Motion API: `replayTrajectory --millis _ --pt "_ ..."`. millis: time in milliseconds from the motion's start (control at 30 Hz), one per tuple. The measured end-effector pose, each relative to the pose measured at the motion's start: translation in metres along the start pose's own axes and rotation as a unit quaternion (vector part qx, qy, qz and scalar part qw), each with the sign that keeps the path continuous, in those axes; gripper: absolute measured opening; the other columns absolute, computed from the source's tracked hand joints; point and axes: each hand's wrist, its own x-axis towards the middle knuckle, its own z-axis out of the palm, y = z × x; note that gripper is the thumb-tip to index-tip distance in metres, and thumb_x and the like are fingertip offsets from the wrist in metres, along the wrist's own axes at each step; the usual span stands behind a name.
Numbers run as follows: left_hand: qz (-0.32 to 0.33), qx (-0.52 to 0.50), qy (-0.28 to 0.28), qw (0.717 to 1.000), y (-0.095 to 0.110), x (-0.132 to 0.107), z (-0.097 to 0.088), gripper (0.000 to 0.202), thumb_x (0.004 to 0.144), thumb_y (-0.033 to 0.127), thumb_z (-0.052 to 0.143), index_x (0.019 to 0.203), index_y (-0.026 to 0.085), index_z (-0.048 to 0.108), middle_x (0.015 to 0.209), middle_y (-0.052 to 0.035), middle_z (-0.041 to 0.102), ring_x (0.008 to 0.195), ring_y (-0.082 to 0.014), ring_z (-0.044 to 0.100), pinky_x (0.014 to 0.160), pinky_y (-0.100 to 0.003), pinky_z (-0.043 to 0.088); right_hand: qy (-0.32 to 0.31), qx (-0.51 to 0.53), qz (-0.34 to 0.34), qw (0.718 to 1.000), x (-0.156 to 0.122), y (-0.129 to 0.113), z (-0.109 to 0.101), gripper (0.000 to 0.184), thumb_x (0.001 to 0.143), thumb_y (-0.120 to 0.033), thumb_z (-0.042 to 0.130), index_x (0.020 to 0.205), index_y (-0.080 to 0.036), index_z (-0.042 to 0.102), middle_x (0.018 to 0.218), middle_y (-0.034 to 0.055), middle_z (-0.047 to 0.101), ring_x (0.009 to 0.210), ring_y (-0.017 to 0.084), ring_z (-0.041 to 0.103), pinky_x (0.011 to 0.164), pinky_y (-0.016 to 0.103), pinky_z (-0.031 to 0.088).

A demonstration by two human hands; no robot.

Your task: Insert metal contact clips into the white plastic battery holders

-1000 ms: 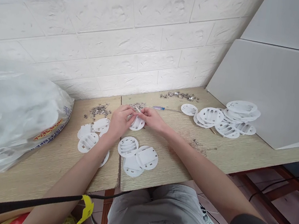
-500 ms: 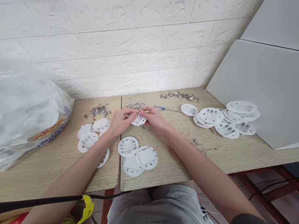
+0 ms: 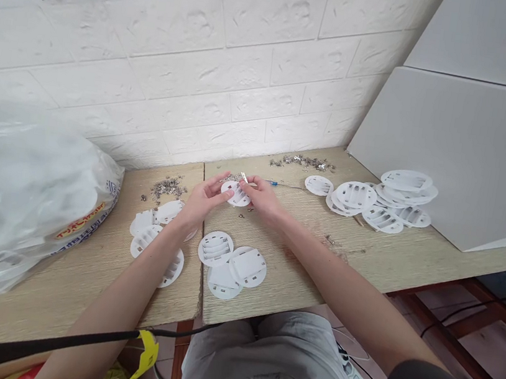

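Note:
My left hand (image 3: 205, 200) grips a white round plastic disc (image 3: 239, 196) by its left edge, thumb on top. The disc has ridged slots and small openings. My right hand (image 3: 262, 198) is at its right edge, pinching a small thin light metal piece (image 3: 244, 177) that sticks up above the disc. The piece's exact kind is too small to tell. Behind the hands lies a pile of small metal parts (image 3: 232, 178), partly hidden. Just beyond my right fingers lies a screwdriver with a blue handle (image 3: 274, 183).
Similar white discs lie in front of me (image 3: 248, 266), by my left forearm (image 3: 145, 240) and stacked at the right (image 3: 407, 181). More metal parts lie at the left (image 3: 168, 188) and by the wall (image 3: 306, 162). A bulging plastic bag (image 3: 34, 203) stands left; a grey panel (image 3: 455, 155) leans right.
The disc has tilted so more of its face shows. My left fingers have spread a little, and my right hand has drawn slightly back, with the thin metal piece now showing in its fingers.

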Motion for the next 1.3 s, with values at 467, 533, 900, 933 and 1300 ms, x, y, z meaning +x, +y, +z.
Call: replayTrajectory --millis 467,533,900,933,1300 --pt "0.024 0.035 -0.012 0.999 0.005 -0.005 0.005 0.066 0.063 0.028 0.081 0.123 0.018 0.056 0.119 -0.011 0.065 0.113 -0.0255 0.059 0.098 -0.042 0.046 0.042 -0.245 -0.204 0.947 0.007 -0.003 -0.014 0.011 0.077 -0.028 0.057 0.077 -0.017 0.06 0.075 0.0004 0.062 0.064 0.012 0.049 0.062 0.025 0.039" --pt "0.02 0.032 -0.013 0.999 0.005 -0.005 0.006 0.065 0.063 0.028 0.081 0.122 0.017 0.056 0.116 -0.0112 0.067 0.11 -0.0253 0.06 0.097 -0.042 0.046 0.034 -0.286 -0.217 0.933 0.006 -0.007 -0.016 0.011 0.077 -0.027 0.057 0.075 -0.017 0.06 0.075 0.0014 0.062 0.065 0.012 0.049 0.064 0.026 0.038" --pt "0.019 0.034 -0.002 0.999 0.006 -0.005 0.006 0.065 0.064 0.032 0.08 0.124 0.016 0.058 0.115 -0.0113 0.068 0.111 -0.0256 0.06 0.097 -0.042 0.047 0.0 -0.268 -0.176 0.947 0.01 -0.002 -0.015 0.02 0.08 -0.035 0.048 0.069 -0.019 0.046 0.066 -0.0025 0.051 0.062 0.011 0.044 0.058 0.024 0.034" --pt "0.018 0.037 0.002 0.999 0.006 -0.005 0.006 0.066 0.064 0.032 0.08 0.124 0.016 0.057 0.116 -0.0113 0.068 0.111 -0.0257 0.06 0.097 -0.042 0.047 -0.004 -0.256 -0.174 0.951 0.01 -0.001 -0.016 0.02 0.08 -0.036 0.047 0.069 -0.019 0.046 0.066 -0.0026 0.05 0.061 0.011 0.043 0.058 0.024 0.033" --pt "0.023 0.051 0.006 0.998 0.003 -0.004 0.006 0.067 0.064 0.034 0.08 0.124 0.017 0.057 0.117 -0.0114 0.067 0.111 -0.0262 0.059 0.098 -0.043 0.046 0.008 -0.214 -0.157 0.964 0.013 0.004 -0.014 0.022 0.08 -0.038 0.048 0.069 -0.019 0.047 0.066 -0.0024 0.049 0.061 0.011 0.043 0.056 0.024 0.033"
